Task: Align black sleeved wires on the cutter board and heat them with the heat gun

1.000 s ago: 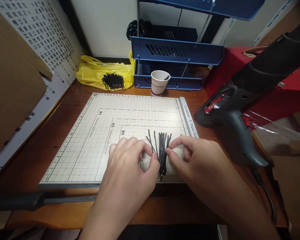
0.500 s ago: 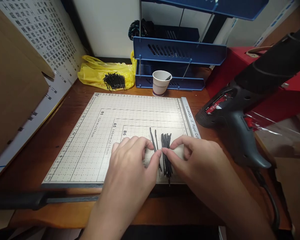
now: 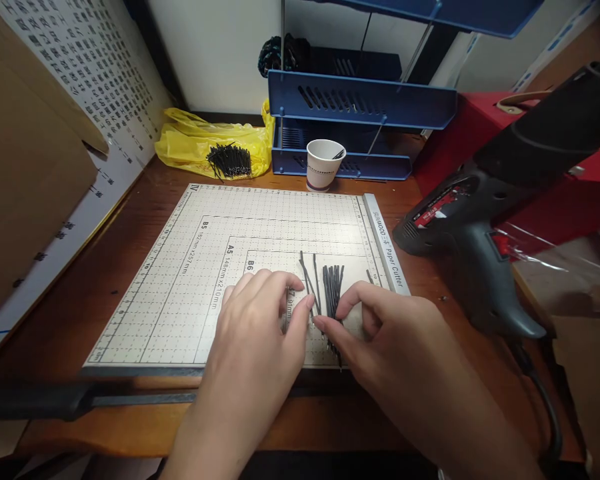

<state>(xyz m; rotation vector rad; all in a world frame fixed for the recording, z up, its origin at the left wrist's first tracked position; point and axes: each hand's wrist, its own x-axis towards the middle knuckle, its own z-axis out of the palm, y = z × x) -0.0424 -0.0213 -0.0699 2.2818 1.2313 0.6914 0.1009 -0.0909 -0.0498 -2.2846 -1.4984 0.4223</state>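
On the paper cutter (image 3: 150, 313), the right hand's (image 3: 405, 347) fingers narrow around the black wire bundle (image 3: 333, 283); the left hand's (image 3: 255, 333), slightly apart, may or may not grip the loose wires (image 3: 315, 273), which a sideways nudge could scatter.

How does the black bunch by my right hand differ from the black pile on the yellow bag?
The bunch is the smaller group; the pile looks fuller and wider. The bunch lies on the gridded paper cutter, while the pile rests on the yellow bag. The right hand is at the bunch; neither hand is at the pile. Both are groups of thin black pieces.
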